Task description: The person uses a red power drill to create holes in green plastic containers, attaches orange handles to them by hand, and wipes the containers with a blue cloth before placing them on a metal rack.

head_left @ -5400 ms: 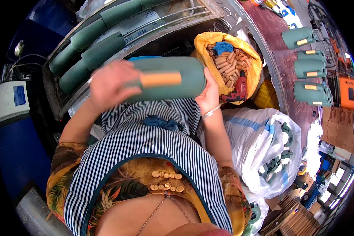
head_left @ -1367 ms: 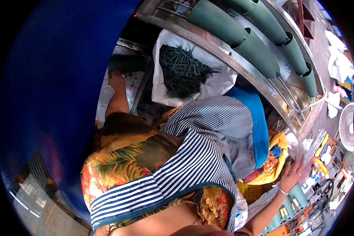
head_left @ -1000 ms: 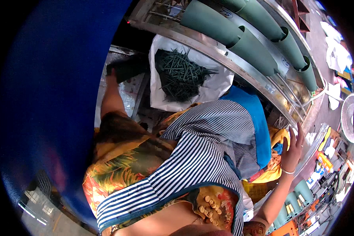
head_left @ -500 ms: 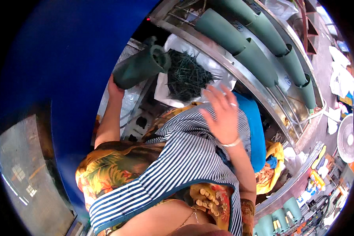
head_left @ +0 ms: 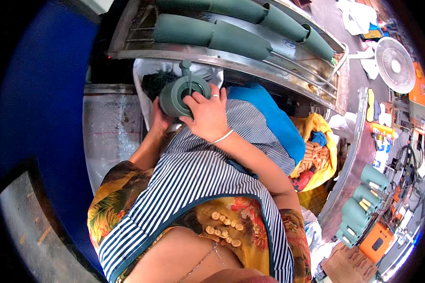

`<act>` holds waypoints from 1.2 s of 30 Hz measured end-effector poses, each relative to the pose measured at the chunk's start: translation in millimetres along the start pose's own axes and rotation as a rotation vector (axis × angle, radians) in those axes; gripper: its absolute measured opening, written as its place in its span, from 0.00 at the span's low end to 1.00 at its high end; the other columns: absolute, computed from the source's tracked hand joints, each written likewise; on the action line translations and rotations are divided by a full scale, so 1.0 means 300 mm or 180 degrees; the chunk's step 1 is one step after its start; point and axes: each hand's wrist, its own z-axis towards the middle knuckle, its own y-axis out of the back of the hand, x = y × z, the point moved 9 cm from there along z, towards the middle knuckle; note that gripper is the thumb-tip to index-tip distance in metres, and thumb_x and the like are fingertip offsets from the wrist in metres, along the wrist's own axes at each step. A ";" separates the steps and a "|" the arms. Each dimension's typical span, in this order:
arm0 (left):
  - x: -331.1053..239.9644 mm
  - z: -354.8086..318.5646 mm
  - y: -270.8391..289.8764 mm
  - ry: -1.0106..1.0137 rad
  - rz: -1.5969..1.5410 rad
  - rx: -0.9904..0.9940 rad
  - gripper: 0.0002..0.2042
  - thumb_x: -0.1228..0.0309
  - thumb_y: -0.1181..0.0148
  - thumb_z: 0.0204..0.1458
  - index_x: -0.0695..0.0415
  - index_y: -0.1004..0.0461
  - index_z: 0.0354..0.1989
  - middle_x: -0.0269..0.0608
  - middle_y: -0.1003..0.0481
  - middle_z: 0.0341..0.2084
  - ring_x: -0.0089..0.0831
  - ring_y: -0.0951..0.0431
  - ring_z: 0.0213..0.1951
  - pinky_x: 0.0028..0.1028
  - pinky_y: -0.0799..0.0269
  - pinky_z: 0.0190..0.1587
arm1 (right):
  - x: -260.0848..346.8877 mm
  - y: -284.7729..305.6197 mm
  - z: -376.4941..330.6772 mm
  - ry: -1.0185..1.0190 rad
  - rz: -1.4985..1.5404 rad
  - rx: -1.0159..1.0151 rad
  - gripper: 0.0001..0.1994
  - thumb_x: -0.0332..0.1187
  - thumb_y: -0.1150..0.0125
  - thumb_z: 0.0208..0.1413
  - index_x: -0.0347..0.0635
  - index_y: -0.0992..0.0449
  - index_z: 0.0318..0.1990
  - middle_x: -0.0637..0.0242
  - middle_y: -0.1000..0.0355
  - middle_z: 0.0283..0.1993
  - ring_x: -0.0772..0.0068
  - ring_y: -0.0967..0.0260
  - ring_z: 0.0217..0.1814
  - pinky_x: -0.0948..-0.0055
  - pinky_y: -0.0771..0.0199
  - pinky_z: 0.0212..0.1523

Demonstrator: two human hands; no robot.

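Observation:
In front of my lap a dark green hollow plastic cylinder (head_left: 171, 101) is tilted so that its open, ringed end faces me. A short knobbed stub sticks out from its far side, and a thin bar shows across the mouth. My left hand (head_left: 161, 118) is wrapped round its left side, the fingers partly hidden behind it. Over the right part of the rim my right hand (head_left: 207, 113) is curled, fingertips at the opening; anything small between them is hidden. Behind the cylinder, a white sack (head_left: 139, 75) holds dark green spiky scraps (head_left: 157, 83).
A metal-framed rack (head_left: 222, 60) with several long green tubes (head_left: 241, 40) crosses beyond my hands. At left stand a plastic-wrapped box (head_left: 111, 127) and a blue panel (head_left: 47, 94). To the right are a yellow sack (head_left: 333, 158) of brown pieces, a fan (head_left: 395, 66) and more green cylinders (head_left: 356, 212).
The green cylinder has turned its open end toward me. My right hand has come from the air onto its rim. The whole view has swung toward the right.

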 end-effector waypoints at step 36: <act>0.787 0.609 -1.567 -0.1650 0.3743 -0.0519 0.20 0.72 0.34 0.50 0.61 0.27 0.53 0.47 0.23 0.47 0.36 0.23 0.45 0.37 0.26 0.46 | -0.684 0.137 -1.102 -0.2878 0.0066 -0.2652 0.15 0.28 0.38 0.50 0.39 0.25 0.47 0.60 0.30 0.55 0.53 0.36 0.56 0.57 0.38 0.58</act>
